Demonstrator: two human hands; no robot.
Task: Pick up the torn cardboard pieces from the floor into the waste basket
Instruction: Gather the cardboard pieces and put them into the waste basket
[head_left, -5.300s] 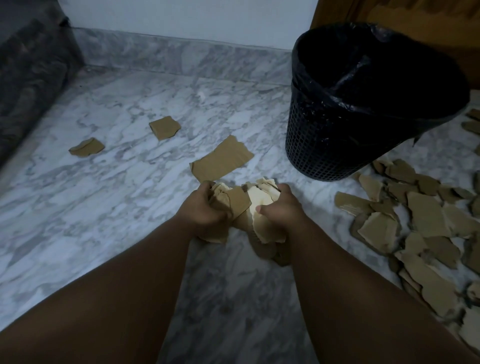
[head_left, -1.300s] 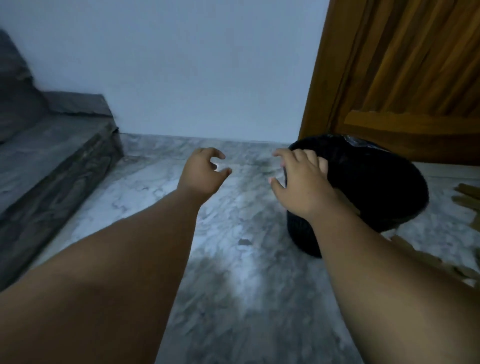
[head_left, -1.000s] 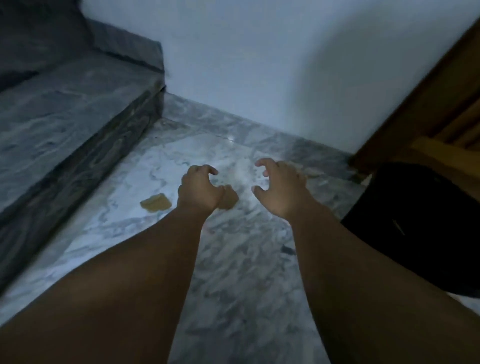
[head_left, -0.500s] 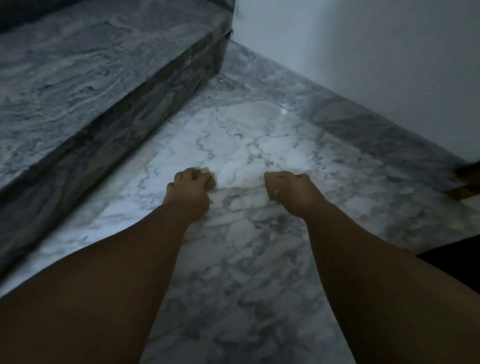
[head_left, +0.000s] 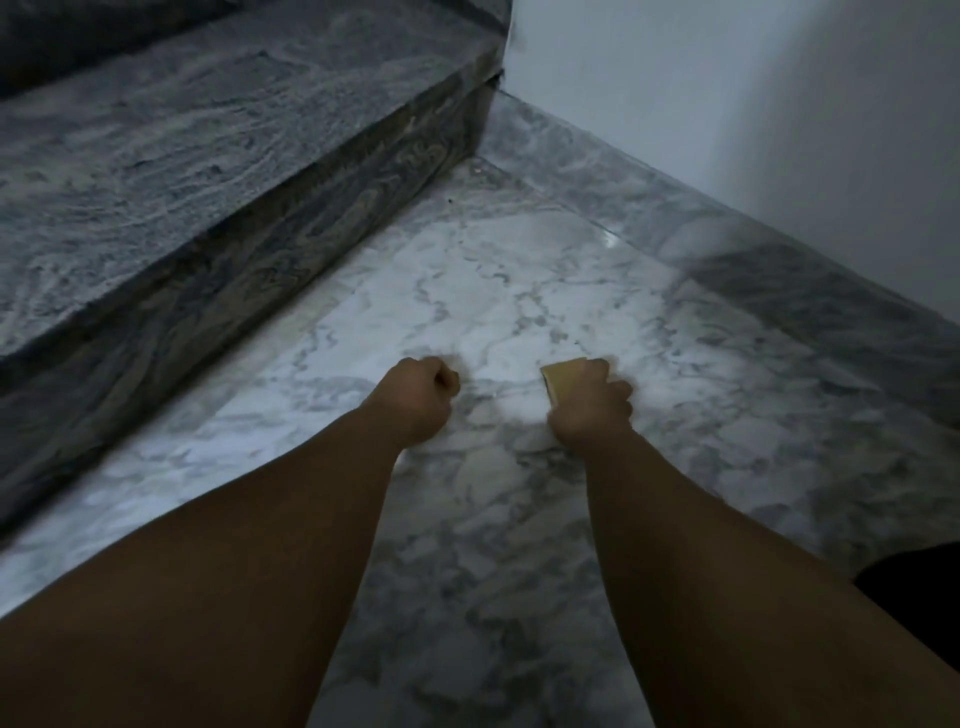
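Note:
My right hand (head_left: 589, 402) is closed on a torn tan cardboard piece (head_left: 563, 378), which sticks out above its thumb just over the marble floor (head_left: 519, 291). My left hand (head_left: 418, 397) is balled into a fist beside it, low over the floor. No cardboard shows from the fist, and the small piece that lay there is out of sight, apparently inside it. Only a dark corner of the black waste basket (head_left: 917, 587) shows, at the right edge beside my right forearm.
A dark grey marble step (head_left: 182, 182) rises along the left. A white wall (head_left: 753, 104) with a grey marble skirting (head_left: 779, 270) closes the far right side. No loose cardboard lies on the visible floor.
My view swung left, away from the basket. Both hands came down on the two small pieces and closed. The right hand now has one lifted off the floor.

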